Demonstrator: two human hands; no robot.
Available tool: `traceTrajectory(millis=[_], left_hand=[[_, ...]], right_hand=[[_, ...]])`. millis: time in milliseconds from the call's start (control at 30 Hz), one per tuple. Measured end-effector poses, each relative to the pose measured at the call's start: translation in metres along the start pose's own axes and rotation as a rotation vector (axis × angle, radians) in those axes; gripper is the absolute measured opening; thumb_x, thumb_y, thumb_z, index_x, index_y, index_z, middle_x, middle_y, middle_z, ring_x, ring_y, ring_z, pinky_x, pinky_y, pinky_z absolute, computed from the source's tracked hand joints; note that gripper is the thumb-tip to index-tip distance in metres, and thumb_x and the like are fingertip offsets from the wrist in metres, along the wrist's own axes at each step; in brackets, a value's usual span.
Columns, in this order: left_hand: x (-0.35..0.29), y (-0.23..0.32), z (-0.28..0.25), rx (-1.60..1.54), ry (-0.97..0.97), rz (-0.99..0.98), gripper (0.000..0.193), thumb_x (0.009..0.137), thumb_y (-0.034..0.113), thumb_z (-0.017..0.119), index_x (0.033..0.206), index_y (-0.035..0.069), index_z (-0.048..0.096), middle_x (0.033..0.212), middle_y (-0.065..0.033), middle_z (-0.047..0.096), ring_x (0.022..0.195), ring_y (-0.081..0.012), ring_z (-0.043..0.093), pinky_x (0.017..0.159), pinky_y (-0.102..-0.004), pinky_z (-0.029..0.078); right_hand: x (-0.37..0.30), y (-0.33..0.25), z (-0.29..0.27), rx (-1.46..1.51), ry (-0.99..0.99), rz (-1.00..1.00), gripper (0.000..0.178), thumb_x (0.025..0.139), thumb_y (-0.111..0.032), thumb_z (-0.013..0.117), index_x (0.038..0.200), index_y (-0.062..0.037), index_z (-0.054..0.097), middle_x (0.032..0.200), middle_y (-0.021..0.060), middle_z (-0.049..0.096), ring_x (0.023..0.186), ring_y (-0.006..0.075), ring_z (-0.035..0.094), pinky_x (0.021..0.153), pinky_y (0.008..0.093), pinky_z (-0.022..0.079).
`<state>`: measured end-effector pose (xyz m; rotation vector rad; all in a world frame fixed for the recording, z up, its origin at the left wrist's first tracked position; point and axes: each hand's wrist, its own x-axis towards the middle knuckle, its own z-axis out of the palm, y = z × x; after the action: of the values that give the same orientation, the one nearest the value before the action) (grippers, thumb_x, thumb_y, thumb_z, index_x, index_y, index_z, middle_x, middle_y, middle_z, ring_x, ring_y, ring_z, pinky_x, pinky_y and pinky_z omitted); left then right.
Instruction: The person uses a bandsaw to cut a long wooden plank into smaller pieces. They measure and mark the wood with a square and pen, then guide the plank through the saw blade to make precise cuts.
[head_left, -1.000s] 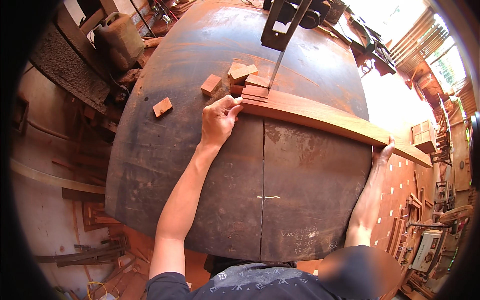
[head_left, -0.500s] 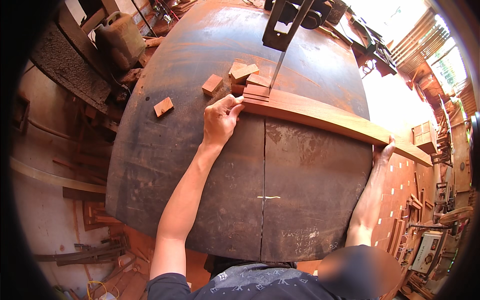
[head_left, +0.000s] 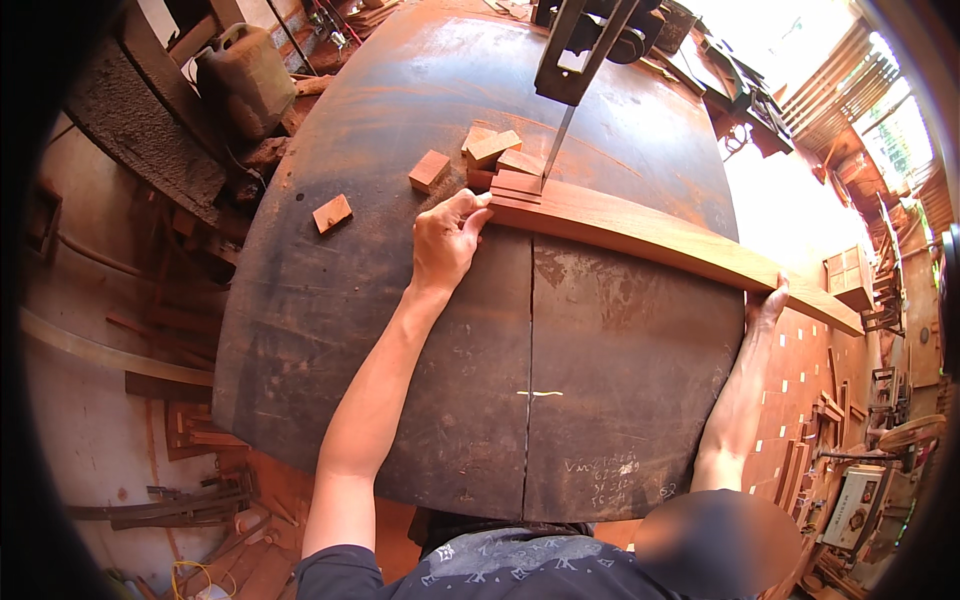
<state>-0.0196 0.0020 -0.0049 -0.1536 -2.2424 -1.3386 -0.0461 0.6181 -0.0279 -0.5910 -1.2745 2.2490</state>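
Note:
A long reddish-brown wooden beam [head_left: 640, 225] lies slantwise across the dark metal saw table [head_left: 440, 390], its right end reaching past the table's edge. Parallel grooves show at its left end, where the thin band saw blade [head_left: 558, 145] meets the wood. My left hand [head_left: 447, 240] is closed at that end, thumb and curled fingers pinching the corner, left of the blade. Farther right, my right hand [head_left: 767, 300] grips the beam near the table's right edge; its underside fingers are hidden. Several small wood blocks [head_left: 494, 149] lie just beyond my left hand.
Above the beam hangs the saw's dark blade guide [head_left: 573, 80]. A slot [head_left: 529, 370] runs through the table towards me. One loose block [head_left: 332, 213] lies at the left. A dusty jerrycan [head_left: 250, 80] stands far left, and wood pieces [head_left: 795, 465] lie on the right-hand floor.
The view has shifted slightly. Both hands keep their hold, and the beam shows no clear movement against the blade.

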Motion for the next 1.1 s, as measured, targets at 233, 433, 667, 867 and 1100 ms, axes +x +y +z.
traceTrajectory(millis=[233, 433, 667, 867, 1100], left_hand=[[0.0, -0.002, 0.0, 0.02, -0.002, 0.015, 0.015, 0.096, 0.005, 0.078, 0.11, 0.008, 0.079, 0.085, -0.0067, 0.079, 0.075, -0.0104, 0.075, 0.057, -0.027, 0.062], [0.0, 0.003, 0.003, -0.011, 0.006, -0.021, 0.014, 0.092, 0.006, 0.08, 0.1, 0.007, 0.07, 0.092, -0.0098, 0.079, 0.078, -0.0261, 0.075, 0.063, -0.0359, 0.059], [0.001, 0.001, 0.001, 0.016, 0.03, 0.033, 0.015, 0.096, 0.005, 0.078, 0.111, 0.008, 0.078, 0.081, -0.0075, 0.078, 0.072, -0.0094, 0.074, 0.054, -0.0272, 0.06], [-0.013, 0.024, -0.018, 0.18, 0.012, 0.191, 0.03, 0.081, 0.011, 0.09, 0.093, 0.003, 0.063, 0.101, -0.0134, 0.078, 0.09, -0.0338, 0.076, 0.08, -0.0388, 0.06], [-0.055, 0.05, -0.085, 0.1, -0.34, 0.173, 0.038, 0.081, 0.003, 0.086, 0.108, 0.008, 0.06, 0.101, -0.0107, 0.075, 0.089, -0.032, 0.075, 0.077, -0.0408, 0.059]], right_hand=[[0.002, 0.002, 0.0, 0.018, 0.012, 0.0, 0.053, 0.102, -0.043, 0.053, 0.134, -0.0016, 0.061, 0.128, 0.0143, 0.069, 0.122, 0.0307, 0.064, 0.105, 0.0503, 0.051], [0.002, 0.001, 0.0, 0.03, 0.021, -0.003, 0.053, 0.102, -0.043, 0.054, 0.134, -0.002, 0.061, 0.131, 0.0142, 0.068, 0.123, 0.032, 0.064, 0.106, 0.0517, 0.05], [-0.003, 0.001, 0.006, 0.025, 0.005, 0.009, 0.054, 0.101, -0.044, 0.053, 0.134, -0.0023, 0.06, 0.132, 0.0149, 0.066, 0.124, 0.0328, 0.062, 0.107, 0.053, 0.05], [-0.021, 0.002, 0.005, 0.004, 0.045, 0.009, 0.053, 0.101, -0.043, 0.05, 0.132, -0.0009, 0.061, 0.13, 0.0161, 0.066, 0.124, 0.0331, 0.062, 0.107, 0.0514, 0.05], [-0.093, -0.018, -0.021, -0.301, 0.074, 0.075, 0.036, 0.098, -0.046, 0.061, 0.111, -0.0151, 0.074, 0.097, 0.0018, 0.075, 0.091, 0.02, 0.07, 0.084, 0.0391, 0.056]])
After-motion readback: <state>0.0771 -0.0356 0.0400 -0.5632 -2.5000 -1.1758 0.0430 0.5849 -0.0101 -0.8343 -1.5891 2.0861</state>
